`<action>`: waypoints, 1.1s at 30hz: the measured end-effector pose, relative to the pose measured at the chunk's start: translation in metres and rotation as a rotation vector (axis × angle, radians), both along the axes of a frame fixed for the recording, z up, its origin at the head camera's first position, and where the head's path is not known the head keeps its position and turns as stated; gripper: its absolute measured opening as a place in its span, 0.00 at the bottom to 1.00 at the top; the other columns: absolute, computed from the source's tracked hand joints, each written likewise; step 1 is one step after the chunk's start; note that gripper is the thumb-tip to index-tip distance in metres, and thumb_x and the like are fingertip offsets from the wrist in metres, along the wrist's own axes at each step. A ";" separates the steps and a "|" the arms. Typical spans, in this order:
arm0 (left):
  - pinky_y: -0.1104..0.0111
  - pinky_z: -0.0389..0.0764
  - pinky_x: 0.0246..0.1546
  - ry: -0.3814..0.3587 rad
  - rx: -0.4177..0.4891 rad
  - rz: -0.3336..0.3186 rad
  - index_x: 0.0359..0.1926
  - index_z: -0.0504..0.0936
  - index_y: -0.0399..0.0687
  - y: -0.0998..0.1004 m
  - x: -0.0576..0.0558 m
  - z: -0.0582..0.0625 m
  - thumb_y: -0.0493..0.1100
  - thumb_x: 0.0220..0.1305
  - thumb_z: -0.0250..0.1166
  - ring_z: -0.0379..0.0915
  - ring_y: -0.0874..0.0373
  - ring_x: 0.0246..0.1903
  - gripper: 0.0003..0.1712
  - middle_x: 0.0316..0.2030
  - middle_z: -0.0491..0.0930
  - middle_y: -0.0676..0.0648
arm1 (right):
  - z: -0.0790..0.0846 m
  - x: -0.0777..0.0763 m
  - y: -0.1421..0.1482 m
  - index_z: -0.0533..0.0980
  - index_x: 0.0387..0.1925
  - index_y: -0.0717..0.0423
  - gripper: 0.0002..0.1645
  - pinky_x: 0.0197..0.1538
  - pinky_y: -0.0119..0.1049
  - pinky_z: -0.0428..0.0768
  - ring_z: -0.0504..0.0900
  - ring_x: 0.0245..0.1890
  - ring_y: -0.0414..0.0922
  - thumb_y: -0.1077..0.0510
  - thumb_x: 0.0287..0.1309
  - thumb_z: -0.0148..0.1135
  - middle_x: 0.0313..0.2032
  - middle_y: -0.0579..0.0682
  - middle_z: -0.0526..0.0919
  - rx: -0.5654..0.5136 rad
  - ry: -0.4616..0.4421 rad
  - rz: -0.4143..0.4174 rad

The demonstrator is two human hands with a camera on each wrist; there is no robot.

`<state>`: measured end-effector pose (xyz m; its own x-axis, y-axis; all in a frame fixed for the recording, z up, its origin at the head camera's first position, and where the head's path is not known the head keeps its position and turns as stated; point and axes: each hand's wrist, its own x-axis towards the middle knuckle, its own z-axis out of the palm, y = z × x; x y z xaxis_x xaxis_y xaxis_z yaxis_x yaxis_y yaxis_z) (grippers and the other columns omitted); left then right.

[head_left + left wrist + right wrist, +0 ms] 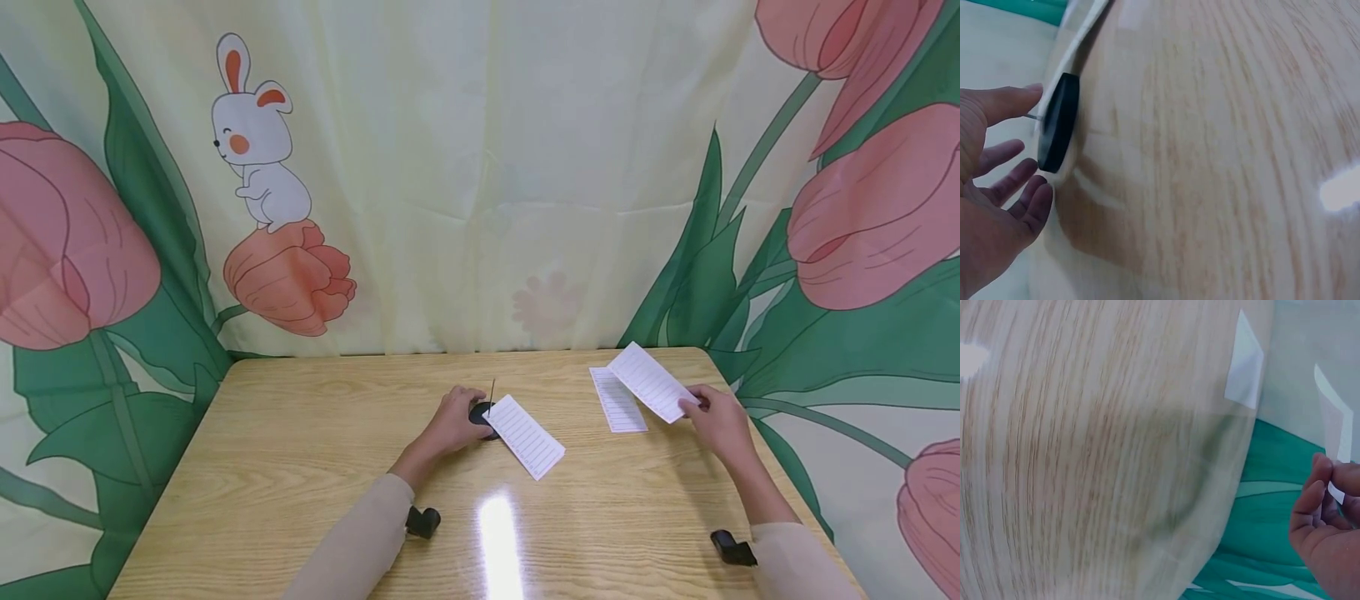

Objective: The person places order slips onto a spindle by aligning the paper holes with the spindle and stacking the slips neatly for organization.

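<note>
In the head view, a bill spike with a round black base (478, 412) and a thin upright rod stands on the table. My left hand (452, 421) spans the base, thumb at one side and fingertips at the other. The left wrist view has the base (1060, 125) edge-on between thumb and fingers. A printed paper slip (525, 437) overlaps the base, its corner at the rod. My right hand (716, 417) pinches the corner of another white lined slip (652, 382), raised above the table. Beneath and left of it lies a further slip (618, 402).
The wooden table (315, 442) has a bright light reflection (501, 542) near its front. Behind it hangs a curtain (420, 183) printed with tulips and a rabbit. A black wrist camera (423, 522) sits on the left sleeve, another (732, 548) on the right.
</note>
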<state>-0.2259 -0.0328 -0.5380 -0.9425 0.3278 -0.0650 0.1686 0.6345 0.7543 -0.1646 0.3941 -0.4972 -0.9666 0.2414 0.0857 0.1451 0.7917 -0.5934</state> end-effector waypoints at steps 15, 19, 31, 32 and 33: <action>0.51 0.80 0.53 0.052 0.082 -0.046 0.68 0.75 0.41 -0.007 -0.001 0.044 0.43 0.62 0.75 0.74 0.37 0.58 0.35 0.59 0.76 0.39 | 0.035 0.010 -0.030 0.78 0.57 0.69 0.20 0.35 0.24 0.79 0.84 0.39 0.56 0.57 0.73 0.61 0.47 0.69 0.84 0.004 0.112 0.081; 0.50 0.79 0.55 0.099 0.111 -0.058 0.67 0.76 0.40 -0.010 -0.003 0.055 0.44 0.61 0.75 0.75 0.36 0.57 0.34 0.59 0.78 0.39 | 0.044 0.009 -0.039 0.79 0.55 0.69 0.18 0.33 0.19 0.75 0.82 0.38 0.55 0.58 0.73 0.62 0.46 0.69 0.85 0.005 0.150 0.107; 0.53 0.80 0.54 0.213 0.127 -0.051 0.64 0.79 0.44 -0.006 0.001 0.084 0.45 0.67 0.71 0.77 0.44 0.55 0.27 0.56 0.81 0.43 | 0.060 0.002 -0.064 0.78 0.57 0.69 0.20 0.34 0.21 0.77 0.80 0.39 0.55 0.58 0.74 0.61 0.48 0.68 0.83 -0.055 0.150 0.169; 0.53 0.80 0.54 0.223 0.131 -0.050 0.64 0.79 0.44 -0.006 0.002 0.086 0.45 0.68 0.71 0.78 0.45 0.55 0.26 0.56 0.81 0.43 | 0.060 0.002 -0.067 0.78 0.57 0.69 0.19 0.35 0.21 0.77 0.81 0.39 0.55 0.58 0.74 0.61 0.48 0.68 0.84 -0.059 0.154 0.177; 0.53 0.80 0.54 0.234 0.135 -0.050 0.63 0.80 0.44 -0.005 0.003 0.088 0.45 0.68 0.70 0.78 0.46 0.54 0.25 0.56 0.82 0.43 | 0.061 0.001 -0.070 0.78 0.57 0.69 0.19 0.35 0.21 0.77 0.81 0.39 0.54 0.58 0.73 0.61 0.48 0.68 0.84 -0.064 0.157 0.188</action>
